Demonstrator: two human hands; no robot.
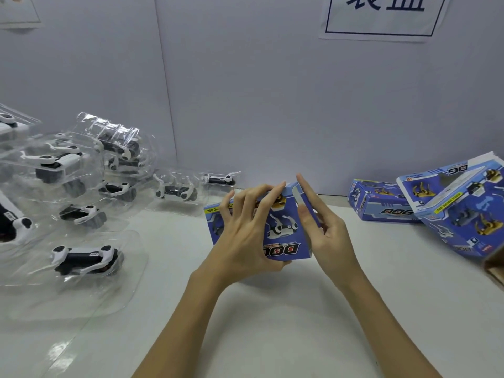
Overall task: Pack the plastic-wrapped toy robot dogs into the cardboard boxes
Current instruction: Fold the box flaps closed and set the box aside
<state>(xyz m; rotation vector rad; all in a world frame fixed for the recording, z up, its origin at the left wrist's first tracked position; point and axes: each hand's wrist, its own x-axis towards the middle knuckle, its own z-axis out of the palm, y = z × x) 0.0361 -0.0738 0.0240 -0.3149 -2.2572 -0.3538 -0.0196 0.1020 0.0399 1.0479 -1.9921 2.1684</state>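
A blue cardboard box [283, 236] printed with "DOG" and robot dog pictures is held above the white table at centre. My left hand [245, 233] grips it from the left, fingers spread over its top face and thumb under its near edge. My right hand [324, 227] has straight fingers laid against the box's right end flap [298, 195], which stands partly open. Several black-and-white toy robot dogs in clear plastic shells lie at the left; the nearest one [87, 259] sits by the table's front left. What is inside the held box is hidden.
A closed blue box [381, 207] lies at the back right beside a stack of flat blue boxes [458, 208] leaning at the right edge. A brown carton corner [495, 266] shows at far right. A grey wall with a paper sign [381, 17] stands behind.
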